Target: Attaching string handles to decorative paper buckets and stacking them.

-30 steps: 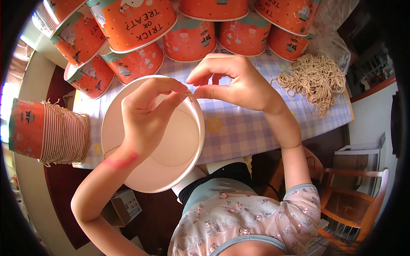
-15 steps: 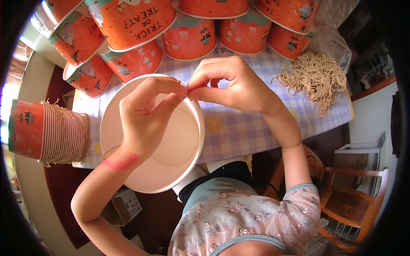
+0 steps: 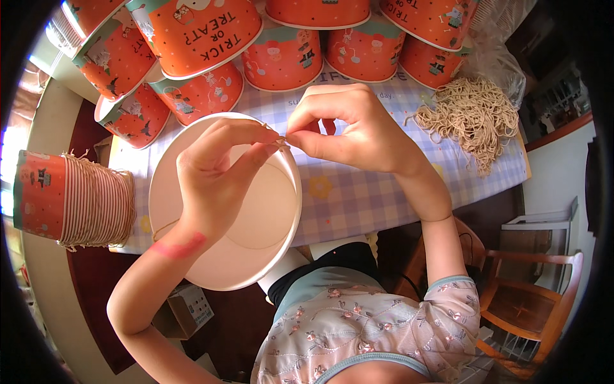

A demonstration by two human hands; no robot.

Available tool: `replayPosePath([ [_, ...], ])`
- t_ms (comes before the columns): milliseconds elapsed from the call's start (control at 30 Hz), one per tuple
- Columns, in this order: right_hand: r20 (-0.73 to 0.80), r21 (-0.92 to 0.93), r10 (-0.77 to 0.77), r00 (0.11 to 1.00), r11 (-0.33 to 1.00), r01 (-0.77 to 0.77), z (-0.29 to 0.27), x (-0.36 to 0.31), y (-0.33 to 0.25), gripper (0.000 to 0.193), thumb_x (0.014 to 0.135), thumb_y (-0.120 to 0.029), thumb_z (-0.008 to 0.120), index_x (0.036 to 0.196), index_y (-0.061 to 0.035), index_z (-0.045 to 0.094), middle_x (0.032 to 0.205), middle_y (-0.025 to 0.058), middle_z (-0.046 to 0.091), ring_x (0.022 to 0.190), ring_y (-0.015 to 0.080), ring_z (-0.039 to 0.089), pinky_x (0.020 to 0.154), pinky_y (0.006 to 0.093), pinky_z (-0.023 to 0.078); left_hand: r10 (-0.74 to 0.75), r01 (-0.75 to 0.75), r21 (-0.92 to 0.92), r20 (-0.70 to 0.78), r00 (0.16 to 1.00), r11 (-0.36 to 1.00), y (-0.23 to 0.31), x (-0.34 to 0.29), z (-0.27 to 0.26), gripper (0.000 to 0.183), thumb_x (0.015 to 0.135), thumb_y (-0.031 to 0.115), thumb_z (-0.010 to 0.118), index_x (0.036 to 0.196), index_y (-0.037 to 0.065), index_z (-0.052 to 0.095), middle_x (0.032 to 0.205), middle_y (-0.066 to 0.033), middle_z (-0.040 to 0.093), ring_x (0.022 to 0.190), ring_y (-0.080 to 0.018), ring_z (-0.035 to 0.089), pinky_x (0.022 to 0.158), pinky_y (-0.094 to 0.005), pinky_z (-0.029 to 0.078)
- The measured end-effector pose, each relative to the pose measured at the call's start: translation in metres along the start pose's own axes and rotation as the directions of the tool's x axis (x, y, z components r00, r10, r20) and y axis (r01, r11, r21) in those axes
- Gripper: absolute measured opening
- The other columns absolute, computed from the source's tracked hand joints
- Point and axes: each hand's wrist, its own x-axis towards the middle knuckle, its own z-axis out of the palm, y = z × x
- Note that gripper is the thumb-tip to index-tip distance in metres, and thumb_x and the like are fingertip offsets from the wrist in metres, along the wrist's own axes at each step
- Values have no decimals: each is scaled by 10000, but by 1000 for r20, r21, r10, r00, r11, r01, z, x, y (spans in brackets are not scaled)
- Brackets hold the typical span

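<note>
A large white-lined paper bucket (image 3: 267,203) is tilted at the table's near edge, its open mouth facing up at me. My left hand (image 3: 214,169) reaches across the mouth, thumb and forefinger pinched on a thin beige string (image 3: 280,141) at the far right of the rim. Close beside it, my right hand (image 3: 345,128) has thumb and forefinger pressed together on the same bit of string. The knot or hole there is too small to make out. Another stretch of string (image 3: 165,230) crosses the bucket's left inner side, partly behind my left wrist.
Orange printed buckets (image 3: 281,57) are stacked along the table's far side. On the left lies a nested stack of buckets (image 3: 77,198) with strings over their rims. A heap of beige strings (image 3: 473,121) rests at the right on the checked tablecloth (image 3: 358,205). A wooden chair (image 3: 527,301) stands right.
My right fingertips have drawn slightly away to the right from my left ones, and more string shows between them. The bucket's right rim has shifted a little left.
</note>
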Motion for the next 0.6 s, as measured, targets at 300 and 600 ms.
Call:
replayPosePath([
  [300, -1, 22, 81, 997, 996, -81, -7, -1, -3, 92, 646, -107, 538, 683, -23, 534, 616, 59, 509, 572, 151, 488, 503, 248, 377, -15, 22, 111, -57, 998, 994, 1, 2, -1, 103, 669, -34, 550, 769, -13, 565, 761, -63, 544, 699, -115, 513, 622, -216, 407],
  [600, -34, 34, 41, 999, 999, -40, -9, 0, 0, 38, 673, -51, 525, 667, -20, 503, 660, 19, 483, 587, 78, 431, 510, 206, 349, 10, -3, 393, -15, 1000, 920, 10, 3, -2, 87, 655, 4, 561, 742, 4, 571, 701, -79, 539, 600, -158, 521, 540, -233, 406],
])
